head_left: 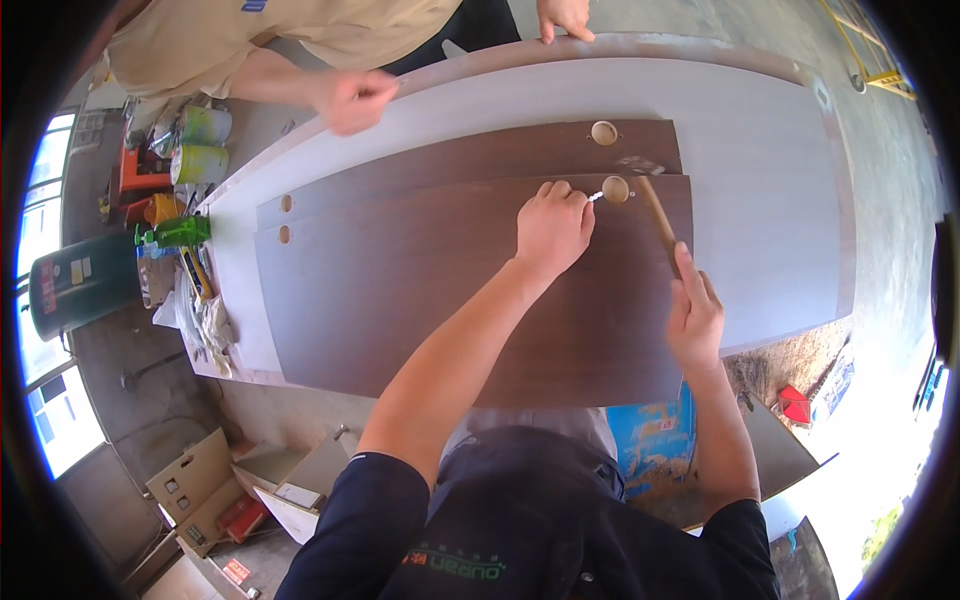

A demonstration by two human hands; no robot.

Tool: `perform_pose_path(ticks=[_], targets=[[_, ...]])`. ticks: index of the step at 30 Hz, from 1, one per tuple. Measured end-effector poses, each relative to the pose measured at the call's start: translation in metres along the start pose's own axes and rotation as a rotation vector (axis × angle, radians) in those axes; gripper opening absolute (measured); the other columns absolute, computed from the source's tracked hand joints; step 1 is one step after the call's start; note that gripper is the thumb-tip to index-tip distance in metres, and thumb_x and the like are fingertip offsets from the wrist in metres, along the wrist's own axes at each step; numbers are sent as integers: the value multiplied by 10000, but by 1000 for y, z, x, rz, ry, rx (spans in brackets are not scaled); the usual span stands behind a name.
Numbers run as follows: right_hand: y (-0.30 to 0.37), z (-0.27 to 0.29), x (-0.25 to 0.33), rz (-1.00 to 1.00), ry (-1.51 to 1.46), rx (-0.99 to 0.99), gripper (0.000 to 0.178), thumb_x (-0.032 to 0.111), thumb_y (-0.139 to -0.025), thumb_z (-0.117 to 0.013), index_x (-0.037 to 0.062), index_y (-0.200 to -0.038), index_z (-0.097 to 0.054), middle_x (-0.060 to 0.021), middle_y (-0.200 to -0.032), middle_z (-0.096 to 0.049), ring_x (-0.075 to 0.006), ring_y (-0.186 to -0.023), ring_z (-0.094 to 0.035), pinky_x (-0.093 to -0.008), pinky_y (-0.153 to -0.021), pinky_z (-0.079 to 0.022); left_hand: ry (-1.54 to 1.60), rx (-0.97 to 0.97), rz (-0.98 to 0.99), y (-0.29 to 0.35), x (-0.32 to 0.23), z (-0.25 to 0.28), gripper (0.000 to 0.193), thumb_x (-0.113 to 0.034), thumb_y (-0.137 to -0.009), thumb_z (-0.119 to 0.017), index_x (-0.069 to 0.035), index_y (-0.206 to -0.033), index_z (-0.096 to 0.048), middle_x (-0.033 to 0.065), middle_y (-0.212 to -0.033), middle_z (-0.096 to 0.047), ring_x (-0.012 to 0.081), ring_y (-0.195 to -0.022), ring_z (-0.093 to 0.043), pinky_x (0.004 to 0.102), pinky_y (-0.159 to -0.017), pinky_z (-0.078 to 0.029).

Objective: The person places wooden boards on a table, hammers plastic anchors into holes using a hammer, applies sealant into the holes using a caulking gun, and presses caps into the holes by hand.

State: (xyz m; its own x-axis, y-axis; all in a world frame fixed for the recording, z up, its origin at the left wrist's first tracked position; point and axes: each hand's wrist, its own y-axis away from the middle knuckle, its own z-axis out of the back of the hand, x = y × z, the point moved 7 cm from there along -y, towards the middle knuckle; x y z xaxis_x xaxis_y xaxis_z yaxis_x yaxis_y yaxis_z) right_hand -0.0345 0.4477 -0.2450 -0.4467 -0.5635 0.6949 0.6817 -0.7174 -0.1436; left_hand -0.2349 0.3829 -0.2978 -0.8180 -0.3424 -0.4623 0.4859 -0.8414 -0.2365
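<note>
My right hand [695, 322] grips the wooden handle of a hammer [657, 215]. The hammer's head is smeared by motion and hangs over the panels close to a round hole. Closed on the nearer brown panel [470, 300], my left hand [553, 228] pinches a small white piece, perhaps a plastic plug [597, 196], at the left edge of that panel's hinge hole [615, 189]. A tiny screw-sized hole lies right of it. Behind, a second brown panel [450, 165] has its own round hole [603, 133]. Both panels show further round holes at their left ends.
Under the panels lies a large pale board [770, 220]. Across it stands a person in a tan shirt [330, 30], one hand [355, 100] closed and blurred, the other at the edge. Cans [200, 165], a green bottle [182, 232] and crumpled plastic [213, 325] crowd the left.
</note>
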Motion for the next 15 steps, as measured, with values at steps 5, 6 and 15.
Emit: perform_pose_path(ticks=[5, 6, 15], targets=[[18, 1, -3, 26, -59, -83, 443, -36, -881, -530, 37, -1317, -549, -197, -918, -645, -313, -756, -639, -324, -711, -511, 89, -22, 38, -3, 2, 1, 120, -124, -810, -651, -68, -716, -602, 53, -719, -547, 239, -723, -577, 375, -561, -484], [21, -2, -5, 13, -72, -75, 433, -38, -886, -518, 17, -1315, -543, -205, -953, -649, -307, -775, -644, -320, -722, -510, 124, -68, 44, -3, 2, 4, 106, -123, -811, -653, -67, -737, -603, 54, -723, -549, 242, -725, -579, 374, -562, -481], [39, -4, -26, -188, -190, -107, 425, -43, -902, -464, -38, -1324, -509, -173, -973, -650, -182, -709, -586, -280, -700, -493, -95, 188, -84, -31, -15, -14, 147, -170, -846, -615, -44, -771, -627, 96, -761, -589, 265, -750, -603, 382, -616, -508]])
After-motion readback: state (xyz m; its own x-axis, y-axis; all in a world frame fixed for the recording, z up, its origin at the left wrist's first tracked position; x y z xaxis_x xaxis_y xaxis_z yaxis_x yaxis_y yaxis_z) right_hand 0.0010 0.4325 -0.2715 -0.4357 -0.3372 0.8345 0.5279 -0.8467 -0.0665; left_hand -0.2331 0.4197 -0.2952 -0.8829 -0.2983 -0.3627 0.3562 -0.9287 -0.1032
